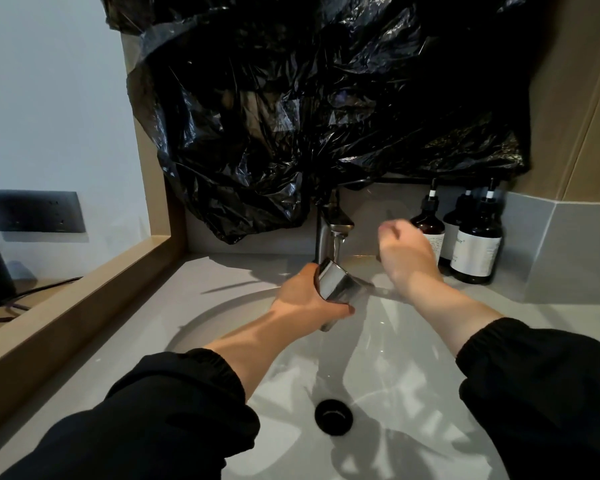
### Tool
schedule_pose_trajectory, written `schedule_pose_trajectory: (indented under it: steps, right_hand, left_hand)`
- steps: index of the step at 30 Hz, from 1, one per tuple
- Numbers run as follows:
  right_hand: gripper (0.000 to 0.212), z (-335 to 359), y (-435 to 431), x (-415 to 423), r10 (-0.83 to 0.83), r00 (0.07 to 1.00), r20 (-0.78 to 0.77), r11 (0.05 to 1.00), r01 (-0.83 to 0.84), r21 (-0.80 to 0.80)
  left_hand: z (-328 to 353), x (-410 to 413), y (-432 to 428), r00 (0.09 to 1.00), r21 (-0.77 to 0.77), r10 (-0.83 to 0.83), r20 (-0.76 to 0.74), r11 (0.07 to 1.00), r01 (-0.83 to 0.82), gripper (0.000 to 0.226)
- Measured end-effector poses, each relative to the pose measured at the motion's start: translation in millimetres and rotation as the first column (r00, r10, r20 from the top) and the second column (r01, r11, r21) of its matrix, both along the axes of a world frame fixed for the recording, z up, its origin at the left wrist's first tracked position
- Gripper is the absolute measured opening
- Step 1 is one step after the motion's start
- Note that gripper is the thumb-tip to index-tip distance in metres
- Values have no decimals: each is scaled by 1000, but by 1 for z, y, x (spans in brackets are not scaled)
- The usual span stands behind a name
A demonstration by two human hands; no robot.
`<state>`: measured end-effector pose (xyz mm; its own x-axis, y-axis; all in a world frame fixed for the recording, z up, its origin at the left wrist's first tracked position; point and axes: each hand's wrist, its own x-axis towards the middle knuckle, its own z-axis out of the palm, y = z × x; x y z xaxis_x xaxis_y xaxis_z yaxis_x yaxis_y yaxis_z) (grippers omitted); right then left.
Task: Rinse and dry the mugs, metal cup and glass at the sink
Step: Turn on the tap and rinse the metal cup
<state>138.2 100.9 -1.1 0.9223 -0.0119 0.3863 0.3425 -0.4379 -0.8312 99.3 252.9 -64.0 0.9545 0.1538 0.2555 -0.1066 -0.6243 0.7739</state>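
Metal cup [340, 285] is in the left hand [305, 299], and the fingers [310, 271] of this hand are curled around its shiny wall, with the thumb closing on the near side. The cup is tilted and held above the sink [412, 375], directly under the spout of the faucet [333, 230], with its upper end very near the spout. I cannot tell which end of the cup is the open one.

The right hand [406, 254] is raised to the right of the faucet, apart from the cup and not touching it. It is blurred and seen from the back. Its fingers look bent inward, but I cannot tell whether they are closed or hold something. Both arms wear black sleeves [173, 410] with elastic cuffs, pushed back from the wrists.

Below the hands, the white basin shows bright reflections, and the round black drain [333, 416] is at its near part. The grey surface [222, 275] goes around the sink.

At the back right corner of the surface, three dark pump bottles [477, 251] with light labels stand upright, close together, just behind the right hand.

Above the faucet, a large black plastic bag [326, 98] hangs on the back wall, and its wrinkled lower edge comes down to the top of the faucet.

On the left, a wooden ledge [83, 292] borders the surface. Behind it there is a dark socket plate [35, 211] on the white wall, and a dark cable [31, 292] lies on the shelf below it.
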Motion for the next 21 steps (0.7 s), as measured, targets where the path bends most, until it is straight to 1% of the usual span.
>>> schedule_pose_trajectory:
  steps: [1,2,4,6,7,8,10,11,12,14,16,19,20,21]
  right_hand:
    - [29,7,-2,-1,-13,997,78,1000,15,-24]
    - [33,14,-2,-3,-18,987,162,998,27,-58]
    - [41,26,1,-4,15,957,290,988,31,-154]
    - [48,34,8,-1,85,942,326,958,12,-286]
    - [50,37,11,3,123,940,317,935,-3,-354]
    - [52,41,14,7,154,940,305,905,-10,-426]
    - [54,45,18,17,171,949,265,822,10,-569]
    - [54,47,20,21,162,952,259,780,37,-625]
    - [54,48,20,24,150,951,272,748,71,-660]
    - [53,50,20,25,141,936,324,724,126,-678]
    - [53,50,19,24,141,931,338,736,130,-664]
    - [53,43,15,25,136,943,305,745,105,-659]
    - [52,40,13,25,140,944,299,745,99,-660]
    - [51,39,12,25,144,944,297,753,90,-652]
  left_hand:
    - [1,0,-3,1000,60,14,18,998,-15,65]
    - [2,0,-4,998,171,18,56,985,-27,68]
    - [2,0,-4,989,427,2,146,902,-65,73]
    - [1,-2,1,981,592,-20,193,800,-101,75]
    - [3,-4,5,973,679,-43,227,723,-127,77]
    - [4,-5,10,965,777,-86,246,613,-143,80]
    - [11,-7,20,947,925,-224,230,353,-141,85]
    - [14,-9,24,933,958,-285,221,243,-153,87]
    - [18,-10,27,915,968,-332,229,173,-180,87]
    - [23,-13,29,883,970,-402,242,79,-229,84]
    - [25,-16,28,852,969,-472,225,21,-244,77]
    - [26,-22,22,804,958,-553,219,-32,-283,51]
    - [24,-22,20,791,957,-575,208,-46,-285,48]
    - [21,-22,18,793,958,-582,179,-81,-276,47]
